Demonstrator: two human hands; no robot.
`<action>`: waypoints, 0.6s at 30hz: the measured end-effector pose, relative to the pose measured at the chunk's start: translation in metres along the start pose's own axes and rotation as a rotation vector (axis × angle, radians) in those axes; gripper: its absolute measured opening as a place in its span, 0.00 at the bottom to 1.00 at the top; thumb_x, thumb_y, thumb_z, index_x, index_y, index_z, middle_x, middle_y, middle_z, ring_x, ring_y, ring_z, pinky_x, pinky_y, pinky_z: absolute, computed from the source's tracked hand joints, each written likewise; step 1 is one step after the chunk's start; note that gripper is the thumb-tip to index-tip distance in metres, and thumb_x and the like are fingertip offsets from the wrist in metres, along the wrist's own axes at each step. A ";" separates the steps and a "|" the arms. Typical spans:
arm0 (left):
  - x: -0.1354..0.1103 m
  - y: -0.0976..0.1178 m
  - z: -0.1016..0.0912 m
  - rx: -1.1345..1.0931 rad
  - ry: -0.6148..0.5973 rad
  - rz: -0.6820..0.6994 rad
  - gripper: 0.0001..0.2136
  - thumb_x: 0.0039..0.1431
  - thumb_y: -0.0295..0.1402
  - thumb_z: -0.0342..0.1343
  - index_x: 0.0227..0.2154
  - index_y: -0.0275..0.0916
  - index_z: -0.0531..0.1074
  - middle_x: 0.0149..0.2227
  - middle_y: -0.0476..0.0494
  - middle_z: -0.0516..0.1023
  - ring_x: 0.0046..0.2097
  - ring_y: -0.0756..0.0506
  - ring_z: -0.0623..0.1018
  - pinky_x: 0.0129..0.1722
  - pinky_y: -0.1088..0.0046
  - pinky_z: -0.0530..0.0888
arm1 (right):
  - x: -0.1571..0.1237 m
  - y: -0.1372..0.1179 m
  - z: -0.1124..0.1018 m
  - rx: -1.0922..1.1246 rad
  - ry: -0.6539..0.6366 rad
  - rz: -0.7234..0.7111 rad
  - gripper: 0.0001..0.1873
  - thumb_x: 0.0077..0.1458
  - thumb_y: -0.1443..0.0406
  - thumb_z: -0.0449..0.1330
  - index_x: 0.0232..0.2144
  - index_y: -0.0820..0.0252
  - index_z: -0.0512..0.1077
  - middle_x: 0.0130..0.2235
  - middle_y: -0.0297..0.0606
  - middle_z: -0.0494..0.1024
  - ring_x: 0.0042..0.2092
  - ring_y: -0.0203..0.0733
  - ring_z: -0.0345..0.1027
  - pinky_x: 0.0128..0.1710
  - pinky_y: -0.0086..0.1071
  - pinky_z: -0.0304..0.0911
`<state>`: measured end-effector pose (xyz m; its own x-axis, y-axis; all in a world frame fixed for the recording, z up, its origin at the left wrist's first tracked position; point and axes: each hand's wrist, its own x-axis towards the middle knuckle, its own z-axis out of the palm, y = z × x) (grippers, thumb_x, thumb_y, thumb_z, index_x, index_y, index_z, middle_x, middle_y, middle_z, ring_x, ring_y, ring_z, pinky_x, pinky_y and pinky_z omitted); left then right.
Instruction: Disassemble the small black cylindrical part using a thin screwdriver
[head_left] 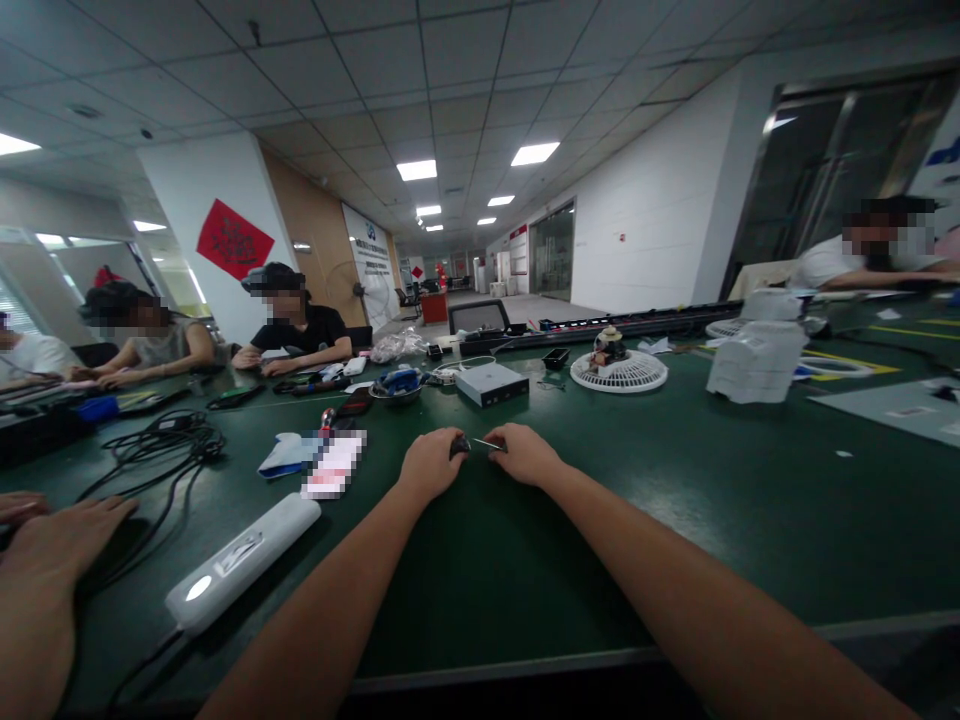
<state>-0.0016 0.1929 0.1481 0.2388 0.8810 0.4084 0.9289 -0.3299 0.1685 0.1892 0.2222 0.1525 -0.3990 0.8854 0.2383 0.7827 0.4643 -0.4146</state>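
Note:
Both my arms reach forward over the dark green table [675,520]. My left hand [429,462] is closed round a small black part [460,445]. My right hand [525,452] is closed in a pinch on a thin metal tool [486,443], whose tip points at the black part. The two hands rest on the table close together, a little apart. What the black part is I cannot make out.
A white power strip [240,570] and black cables [161,450] lie at my left, where another person's hand [52,540] rests. A grey box [491,383], a white fan grille [619,372] and a white fan body [757,350] stand farther back. Other people sit along the table.

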 end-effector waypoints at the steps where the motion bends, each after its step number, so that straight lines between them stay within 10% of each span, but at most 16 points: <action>1: 0.000 0.000 0.000 -0.004 0.004 -0.006 0.15 0.58 0.33 0.57 0.48 0.39 0.71 0.47 0.40 0.78 0.49 0.39 0.76 0.49 0.62 0.69 | 0.000 0.001 -0.001 0.033 0.008 0.008 0.13 0.52 0.65 0.62 0.41 0.53 0.78 0.41 0.37 0.80 0.42 0.44 0.72 0.40 0.32 0.63; 18: -0.002 0.008 -0.007 -0.031 0.013 0.287 0.15 0.59 0.35 0.58 0.48 0.40 0.71 0.45 0.43 0.78 0.46 0.42 0.75 0.46 0.65 0.69 | 0.003 0.002 -0.001 0.243 0.247 -0.127 0.05 0.48 0.65 0.66 0.31 0.59 0.80 0.34 0.37 0.80 0.34 0.38 0.69 0.33 0.29 0.61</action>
<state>0.0033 0.1867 0.1547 0.4869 0.7459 0.4546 0.8148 -0.5754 0.0713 0.1901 0.2256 0.1529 -0.3352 0.8026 0.4935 0.5865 0.5876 -0.5574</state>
